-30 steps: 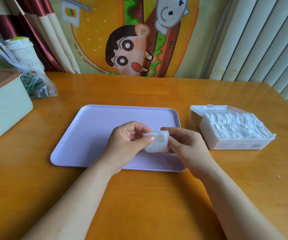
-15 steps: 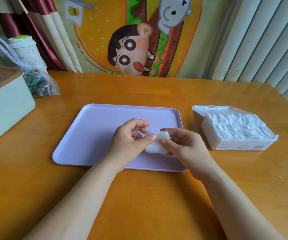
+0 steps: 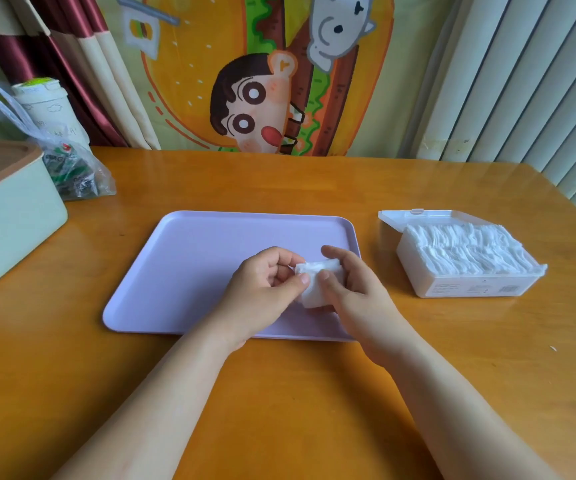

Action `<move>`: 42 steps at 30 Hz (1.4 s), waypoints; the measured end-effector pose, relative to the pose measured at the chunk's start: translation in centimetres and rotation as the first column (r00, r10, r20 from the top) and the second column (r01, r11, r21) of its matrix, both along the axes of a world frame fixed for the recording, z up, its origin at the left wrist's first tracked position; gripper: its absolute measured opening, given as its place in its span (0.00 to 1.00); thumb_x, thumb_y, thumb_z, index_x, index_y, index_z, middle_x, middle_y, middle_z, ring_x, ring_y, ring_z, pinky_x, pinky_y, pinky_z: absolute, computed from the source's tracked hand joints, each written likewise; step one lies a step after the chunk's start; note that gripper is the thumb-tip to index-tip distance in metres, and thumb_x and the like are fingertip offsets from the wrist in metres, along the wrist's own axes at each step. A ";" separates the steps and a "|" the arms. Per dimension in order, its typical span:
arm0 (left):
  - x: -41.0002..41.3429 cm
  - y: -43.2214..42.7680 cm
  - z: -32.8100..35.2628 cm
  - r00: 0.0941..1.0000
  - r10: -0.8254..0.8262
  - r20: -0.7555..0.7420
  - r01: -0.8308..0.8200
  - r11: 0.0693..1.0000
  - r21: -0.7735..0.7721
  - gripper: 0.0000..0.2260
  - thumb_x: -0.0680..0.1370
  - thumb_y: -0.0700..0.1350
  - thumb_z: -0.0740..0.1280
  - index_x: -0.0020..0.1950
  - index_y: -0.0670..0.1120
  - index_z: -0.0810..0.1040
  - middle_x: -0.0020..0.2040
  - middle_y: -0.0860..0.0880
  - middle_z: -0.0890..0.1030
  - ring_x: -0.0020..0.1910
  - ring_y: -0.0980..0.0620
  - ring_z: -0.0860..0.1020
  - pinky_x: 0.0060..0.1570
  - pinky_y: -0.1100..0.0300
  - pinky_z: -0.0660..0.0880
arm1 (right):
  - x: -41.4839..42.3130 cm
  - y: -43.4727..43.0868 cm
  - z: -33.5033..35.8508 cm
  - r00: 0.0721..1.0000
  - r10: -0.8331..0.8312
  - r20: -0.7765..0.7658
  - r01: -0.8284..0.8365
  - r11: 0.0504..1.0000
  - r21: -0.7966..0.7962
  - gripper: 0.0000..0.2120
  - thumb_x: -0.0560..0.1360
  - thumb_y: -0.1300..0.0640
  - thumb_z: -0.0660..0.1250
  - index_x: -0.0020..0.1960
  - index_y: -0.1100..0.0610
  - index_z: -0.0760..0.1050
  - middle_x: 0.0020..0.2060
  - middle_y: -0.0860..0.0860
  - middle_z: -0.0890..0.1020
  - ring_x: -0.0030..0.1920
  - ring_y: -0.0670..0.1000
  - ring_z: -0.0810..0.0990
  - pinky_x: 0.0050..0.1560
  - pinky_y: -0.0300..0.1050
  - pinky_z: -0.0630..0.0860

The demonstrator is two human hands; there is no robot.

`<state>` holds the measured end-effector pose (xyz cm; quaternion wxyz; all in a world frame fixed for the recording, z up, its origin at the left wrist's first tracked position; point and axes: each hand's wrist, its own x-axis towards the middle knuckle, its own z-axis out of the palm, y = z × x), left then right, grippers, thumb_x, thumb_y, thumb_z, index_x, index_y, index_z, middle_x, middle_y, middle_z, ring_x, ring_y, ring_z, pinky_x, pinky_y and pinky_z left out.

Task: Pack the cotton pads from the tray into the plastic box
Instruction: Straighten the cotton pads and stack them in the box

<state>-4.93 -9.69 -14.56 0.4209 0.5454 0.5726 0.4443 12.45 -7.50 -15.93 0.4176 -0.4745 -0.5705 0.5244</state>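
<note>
Stack of white cotton pads (image 3: 317,285), soft and squarish, held just above the right front part of a flat lilac plastic tray (image 3: 203,258). The stack's broad face tilts up toward the camera and its top edge runs left to right. Fingers cover both sides, so no long axis can be told.

The left hand (image 3: 265,289) pinches the stack's left edge between thumb and curled fingers. The right hand (image 3: 352,292) grips the right edge, thumb on the face.

The tray's long axis lies left to right on the orange-brown wooden table (image 3: 297,403). A strip of wood separates the tray's right rim from the clear rectangular plastic box (image 3: 466,289). The box also lies left to right, with its lid open at the rear, and is packed to the rim with pads.

A pale green container (image 3: 9,230) and a clear plastic bag (image 3: 75,171) sit at far left, well apart from the tray.
</note>
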 end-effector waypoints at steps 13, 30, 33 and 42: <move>1.6 -0.6 -0.7 0.890 0.120 -0.441 0.056 0.929 0.365 0.21 0.72 0.48 0.77 0.65 0.57 0.80 0.59 0.59 0.84 0.55 0.58 0.81 0.52 0.54 0.80 | 1.0 -0.5 1.4 0.990 -0.015 -0.143 -0.004 0.992 -0.128 0.23 0.75 0.53 0.80 0.66 0.60 0.80 0.49 0.57 0.89 0.52 0.59 0.89 0.59 0.60 0.85; 2.5 0.8 2.9 1.000 0.004 -0.001 -0.004 0.986 0.166 0.11 0.80 0.42 0.73 0.59 0.56 0.84 0.53 0.55 0.87 0.55 0.54 0.85 0.56 0.55 0.82 | 2.3 0.1 4.9 0.991 0.005 -0.131 -0.018 0.995 -0.096 0.12 0.82 0.54 0.70 0.56 0.63 0.82 0.45 0.60 0.89 0.48 0.58 0.90 0.50 0.54 0.87; 4.9 1.8 4.6 1.000 -0.025 -0.010 0.027 0.979 0.201 0.10 0.80 0.43 0.73 0.56 0.58 0.85 0.52 0.56 0.87 0.55 0.52 0.84 0.55 0.53 0.82 | 4.8 0.5 6.5 0.991 -0.028 -0.131 0.016 0.996 -0.089 0.12 0.82 0.54 0.71 0.56 0.63 0.83 0.45 0.59 0.89 0.48 0.57 0.90 0.51 0.54 0.87; 15.9 6.1 6.7 0.973 -0.210 -0.099 0.229 0.944 0.239 0.11 0.79 0.38 0.73 0.57 0.52 0.85 0.50 0.49 0.87 0.50 0.51 0.85 0.54 0.54 0.84 | 17.0 2.7 8.9 0.968 -0.252 -0.002 0.252 0.968 -0.010 0.12 0.76 0.53 0.79 0.51 0.62 0.84 0.42 0.55 0.89 0.41 0.49 0.88 0.41 0.44 0.84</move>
